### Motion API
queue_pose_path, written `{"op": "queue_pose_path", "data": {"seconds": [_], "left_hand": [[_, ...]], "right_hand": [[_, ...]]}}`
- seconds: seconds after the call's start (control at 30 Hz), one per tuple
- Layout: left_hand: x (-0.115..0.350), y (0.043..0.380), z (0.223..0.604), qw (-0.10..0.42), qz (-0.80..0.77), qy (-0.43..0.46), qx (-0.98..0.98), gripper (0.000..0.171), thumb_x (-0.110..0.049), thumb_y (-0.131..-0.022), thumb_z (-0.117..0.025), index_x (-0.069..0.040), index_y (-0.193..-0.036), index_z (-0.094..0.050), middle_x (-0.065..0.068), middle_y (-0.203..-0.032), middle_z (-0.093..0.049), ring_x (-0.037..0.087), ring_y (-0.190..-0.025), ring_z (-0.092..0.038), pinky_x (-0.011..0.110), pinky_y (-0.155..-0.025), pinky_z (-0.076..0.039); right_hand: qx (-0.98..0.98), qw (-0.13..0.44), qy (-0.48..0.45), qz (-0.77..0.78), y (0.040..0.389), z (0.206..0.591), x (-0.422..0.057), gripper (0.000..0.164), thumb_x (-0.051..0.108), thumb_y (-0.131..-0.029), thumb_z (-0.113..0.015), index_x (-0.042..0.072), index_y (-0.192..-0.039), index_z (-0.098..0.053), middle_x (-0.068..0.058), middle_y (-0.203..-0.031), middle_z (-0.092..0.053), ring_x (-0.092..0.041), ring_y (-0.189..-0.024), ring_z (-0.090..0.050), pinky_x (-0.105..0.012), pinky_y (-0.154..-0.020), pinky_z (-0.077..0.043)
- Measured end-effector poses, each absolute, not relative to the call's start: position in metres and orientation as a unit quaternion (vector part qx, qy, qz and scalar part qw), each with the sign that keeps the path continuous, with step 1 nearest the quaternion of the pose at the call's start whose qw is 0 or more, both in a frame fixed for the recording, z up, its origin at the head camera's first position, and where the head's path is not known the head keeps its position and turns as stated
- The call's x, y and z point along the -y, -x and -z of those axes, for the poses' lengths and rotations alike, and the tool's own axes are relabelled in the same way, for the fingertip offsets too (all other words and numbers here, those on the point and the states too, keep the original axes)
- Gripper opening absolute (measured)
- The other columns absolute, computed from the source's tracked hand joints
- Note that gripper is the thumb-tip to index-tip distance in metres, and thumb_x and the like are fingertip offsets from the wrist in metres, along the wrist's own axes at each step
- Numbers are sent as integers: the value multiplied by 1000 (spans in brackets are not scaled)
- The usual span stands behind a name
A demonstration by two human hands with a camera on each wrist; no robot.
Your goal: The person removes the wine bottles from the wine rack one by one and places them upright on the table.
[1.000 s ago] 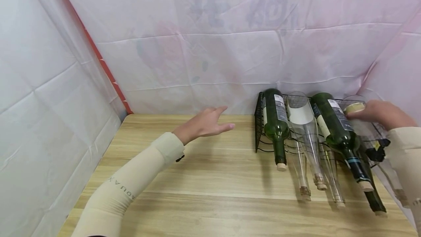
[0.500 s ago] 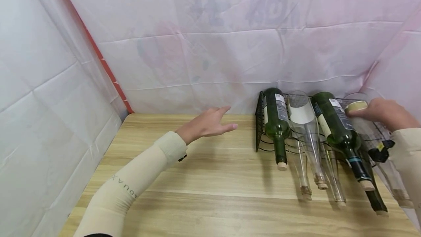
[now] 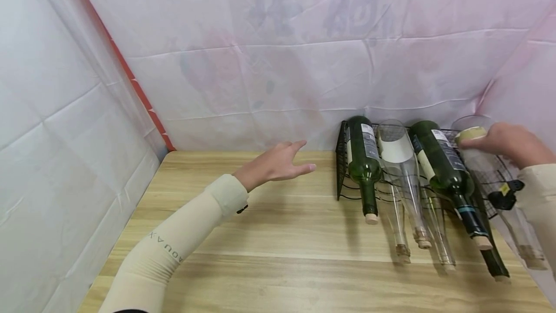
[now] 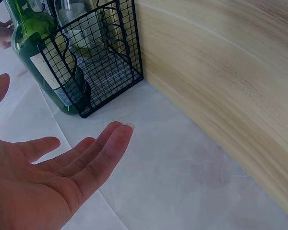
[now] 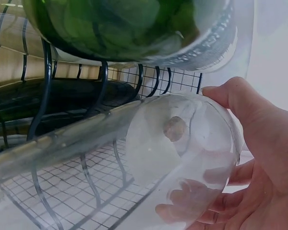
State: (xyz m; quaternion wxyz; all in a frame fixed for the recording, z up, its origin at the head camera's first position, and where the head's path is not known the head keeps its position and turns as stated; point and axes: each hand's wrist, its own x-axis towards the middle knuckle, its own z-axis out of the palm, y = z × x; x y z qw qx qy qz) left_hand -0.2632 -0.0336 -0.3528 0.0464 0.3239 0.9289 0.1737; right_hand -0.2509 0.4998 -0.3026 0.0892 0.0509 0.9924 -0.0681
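My right hand (image 3: 519, 145) grips the base end of a clear glass wine bottle (image 5: 151, 155) with a pale label. Thumb and fingers wrap around its base in the right wrist view. This bottle slants over the right end of a black wire wine rack (image 4: 98, 62), its corked neck pointing toward the front. Beside it lies a green wine bottle (image 3: 438, 158) on the rack's upper level. My left hand (image 3: 275, 162) is held over the wooden table, left of the rack, fingers extended and thumb apart, holding nothing.
Another green bottle (image 3: 365, 149) and a clear bottle (image 3: 397, 151) lie on the rack's upper level. Lower down, several bottles' corked necks stick out over the table (image 3: 278, 264). White sheeting (image 3: 269, 76) hangs behind and at both sides.
My right hand has risen slightly with the base of the clear bottle. The left hand has shifted a little to the right, still extended. Other bottles stay put.
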Motion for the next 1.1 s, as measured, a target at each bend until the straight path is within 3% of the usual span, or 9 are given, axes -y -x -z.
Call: {"op": "queue_pose_path", "data": {"seconds": [0.37,0.67,0.93,1.1], "left_hand": [[28,262,351,40,-168,-331,-928,92,-81,-82,-35,-18,-150,-26,12,-137,-50,22,-123,-46,41,-101,-42],[24,261,347,34,-163,-343,-925,88,-75,-85,-40,-17,-150,-26,14,-139,-47,24,-125,-45,42,-101,-41],[19,258,342,30,-156,-358,-920,88,-75,-85,-39,-16,-149,-27,15,-139,-48,25,-123,-46,42,-100,-42],[15,255,339,33,-153,-364,-918,89,-77,-85,-38,-18,-150,-24,15,-141,-45,26,-125,-44,43,-100,-42]], "right_hand": [[-989,82,-75,95,247,297,-503,73,71,-80,-54,-1,-73,-44,-11,-62,-44,-26,-49,-48,-40,-44,-48],[-991,76,-51,93,248,283,-503,64,68,-85,-51,8,-65,-39,-9,-60,-45,-25,-48,-49,-39,-44,-48],[-992,40,-59,102,250,279,-498,73,68,-85,-52,-4,-73,-44,-12,-63,-44,-27,-51,-51,-42,-45,-51],[-993,27,-53,98,251,273,-494,74,68,-84,-52,-5,-73,-45,-14,-64,-45,-28,-51,-52,-42,-46,-52]]}}
